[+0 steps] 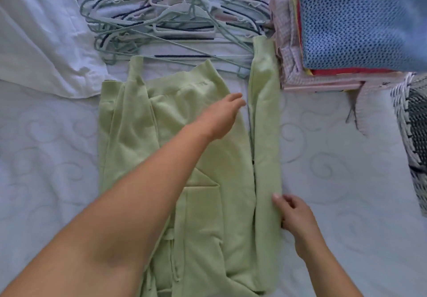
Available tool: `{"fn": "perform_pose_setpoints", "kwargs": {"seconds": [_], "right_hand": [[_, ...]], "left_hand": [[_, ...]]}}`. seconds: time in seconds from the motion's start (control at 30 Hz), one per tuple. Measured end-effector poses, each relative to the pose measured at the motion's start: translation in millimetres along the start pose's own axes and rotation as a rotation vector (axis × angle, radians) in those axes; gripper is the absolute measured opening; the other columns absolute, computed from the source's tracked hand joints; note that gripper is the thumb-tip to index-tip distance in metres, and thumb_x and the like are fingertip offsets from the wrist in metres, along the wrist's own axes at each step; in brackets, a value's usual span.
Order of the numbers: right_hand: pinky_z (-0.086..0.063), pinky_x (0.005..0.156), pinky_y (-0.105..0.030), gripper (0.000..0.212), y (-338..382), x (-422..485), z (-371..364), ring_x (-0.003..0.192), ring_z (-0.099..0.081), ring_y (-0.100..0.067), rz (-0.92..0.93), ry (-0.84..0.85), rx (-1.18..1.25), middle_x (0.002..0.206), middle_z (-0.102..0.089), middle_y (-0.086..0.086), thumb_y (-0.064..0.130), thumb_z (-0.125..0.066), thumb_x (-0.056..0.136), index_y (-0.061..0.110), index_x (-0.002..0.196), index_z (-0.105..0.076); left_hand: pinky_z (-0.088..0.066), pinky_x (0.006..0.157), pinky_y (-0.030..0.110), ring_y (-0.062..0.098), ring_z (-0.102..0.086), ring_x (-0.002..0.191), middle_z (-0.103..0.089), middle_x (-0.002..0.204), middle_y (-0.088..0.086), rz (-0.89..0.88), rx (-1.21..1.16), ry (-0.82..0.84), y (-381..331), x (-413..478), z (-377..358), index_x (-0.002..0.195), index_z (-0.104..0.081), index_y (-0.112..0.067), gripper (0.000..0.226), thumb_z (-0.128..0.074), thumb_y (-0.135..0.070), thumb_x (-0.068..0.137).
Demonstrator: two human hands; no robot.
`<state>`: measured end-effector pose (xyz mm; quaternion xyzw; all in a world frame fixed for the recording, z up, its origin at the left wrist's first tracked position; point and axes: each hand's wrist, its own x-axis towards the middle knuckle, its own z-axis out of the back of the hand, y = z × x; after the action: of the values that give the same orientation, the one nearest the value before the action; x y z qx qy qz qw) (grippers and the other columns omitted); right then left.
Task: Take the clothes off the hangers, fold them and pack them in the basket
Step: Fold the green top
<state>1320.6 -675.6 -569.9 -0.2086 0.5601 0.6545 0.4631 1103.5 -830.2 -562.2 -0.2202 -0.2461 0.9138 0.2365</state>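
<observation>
Your right hand [293,213] pinched the outer edge of the folded-in sleeve [265,134] near its lower end, thumb on top and fingers curled against the cloth. Your left hand [219,116] lay across the garment's middle, fingers straight and together, flat over the fabric and gripping nothing.

You were mid-fold on the pale green hoodie [196,204], already off its hanger. It lay spread in the middle of the bed [46,158], hood end toward the near edge, hem toward the heap of empty hangers [173,19] at the far edge. Both sleeves were turned lengthwise along the sides. The next move probably called for bringing that right side over the body, then doubling it end to end.

The fabric looked thick, soft and lightly creased. The folded stack [346,42] and woven basket [413,134] sat at the right edge.
</observation>
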Motion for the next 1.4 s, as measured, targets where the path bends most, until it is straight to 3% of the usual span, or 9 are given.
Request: {"fn": "perform_pose_setpoints", "kwargs": {"seconds": [0.1, 0.27, 0.5, 0.6, 0.73, 0.87, 1.03, 1.2, 1.4], "right_hand": [[-0.051, 0.077, -0.037, 0.017, 0.3, -4.6, 2.5, 0.085, -0.067, -0.021, -0.019, 0.162, 0.053, 0.091, -0.072, -0.004, 0.021, -0.067, 0.084, 0.009, 0.096, -0.065], [-0.052, 0.073, -0.032, 0.005, -6.4, -15.6, -0.8, 0.083, -0.064, -0.021, 0.086, 0.009, 0.183, 0.091, -0.070, -0.008, 0.012, -0.060, 0.089, 0.010, 0.092, -0.061], [-0.055, 0.066, -0.023, 0.047, 26.3, -83.1, -12.1, 0.079, -0.069, -0.015, 0.171, 0.577, 0.439, 0.087, -0.074, -0.007, 0.042, -0.090, 0.046, 0.021, 0.086, -0.076], [-0.053, 0.072, -0.021, 0.037, 9.2, -98.6, -52.6, 0.087, -0.069, -0.012, -0.031, 0.777, 0.336, 0.092, -0.074, -0.002, 0.014, -0.070, 0.066, 0.013, 0.103, -0.071], [-0.050, 0.061, -0.022, 0.045, -29.5, -91.1, -89.4, 0.063, -0.064, -0.010, -0.217, 0.823, -0.025, 0.079, -0.069, 0.003, 0.025, -0.060, 0.070, 0.011, 0.112, -0.059], [-0.041, 0.045, -0.017, 0.027, -17.2, -66.0, -77.3, 0.049, -0.055, -0.010, -0.317, 0.659, 0.000, 0.063, -0.064, -0.001, 0.037, -0.055, 0.090, 0.011, 0.085, -0.062], [-0.051, 0.056, -0.015, 0.021, 49.8, 0.5, -68.3, 0.074, -0.060, -0.015, 0.061, -0.017, 0.198, 0.095, -0.064, -0.019, 0.026, -0.049, 0.096, 0.008, 0.094, -0.059], [-0.052, 0.070, -0.032, 0.014, 117.1, 16.6, -85.8, 0.068, -0.065, -0.012, -0.139, 0.002, 0.466, 0.076, -0.071, -0.001, 0.030, -0.064, 0.086, 0.017, 0.091, -0.063], [-0.055, 0.074, -0.027, 0.016, 176.7, -39.4, -110.3, 0.077, -0.066, -0.009, 0.464, 0.324, 0.525, 0.078, -0.070, 0.006, 0.006, -0.050, 0.092, 0.018, 0.086, -0.059]], "left_hand": [[-0.033, 0.105, 0.036, 0.028, -0.039, 0.131, -0.027, 0.151, 0.003, 0.012, 0.157, 0.150, 6.0, 36.4, -0.3, 0.141, -0.036, -0.018, 0.056, -0.032, 0.004, 0.089], [-0.039, 0.083, 0.030, 0.030, -0.052, 0.104, -0.046, 0.119, 0.013, 0.038, 0.274, 0.100, 8.7, 48.2, 12.9, 0.114, -0.060, -0.006, 0.029, -0.041, -0.007, 0.091], [-0.040, 0.054, 0.016, 0.004, -0.048, 0.054, -0.056, 0.065, -0.005, 0.189, -0.712, -0.258, 54.8, -23.1, 75.5, 0.065, -0.058, -0.015, 0.028, -0.049, -0.030, 0.087], [-0.042, 0.059, 0.015, -0.002, -0.050, 0.056, -0.058, 0.073, -0.005, 0.423, -0.692, -0.298, 100.7, -60.2, 74.9, 0.071, -0.060, -0.018, 0.032, -0.046, -0.032, 0.097], [-0.042, 0.078, 0.021, -0.005, -0.056, 0.079, -0.059, 0.091, -0.008, 0.497, -0.526, -0.553, 123.4, -96.2, 55.7, 0.099, -0.066, -0.006, 0.018, -0.058, -0.019, 0.089], [-0.041, 0.078, 0.011, -0.001, -0.054, 0.085, -0.055, 0.101, -0.002, 0.345, -0.466, -0.639, 76.7, -144.3, 23.9, 0.102, -0.063, -0.009, 0.022, -0.056, -0.019, 0.084], [-0.039, 0.087, 0.016, 0.009, -0.052, 0.096, -0.051, 0.108, -0.003, 0.353, -0.524, -0.054, 27.8, -205.8, -49.3, 0.117, -0.055, -0.011, 0.042, -0.060, -0.038, 0.085], [-0.041, 0.083, 0.031, 0.017, -0.055, 0.098, -0.059, 0.105, -0.001, 0.373, -0.436, 0.147, 26.7, -216.0, -57.2, 0.109, -0.056, -0.018, 0.038, -0.060, -0.046, 0.085], [-0.046, 0.064, 0.019, 0.007, -0.055, 0.068, -0.061, 0.070, -0.007, 0.472, -1.381, -0.167, 46.1, -258.3, -35.3, 0.079, -0.055, -0.009, 0.040, -0.076, -0.036, 0.058]]}}
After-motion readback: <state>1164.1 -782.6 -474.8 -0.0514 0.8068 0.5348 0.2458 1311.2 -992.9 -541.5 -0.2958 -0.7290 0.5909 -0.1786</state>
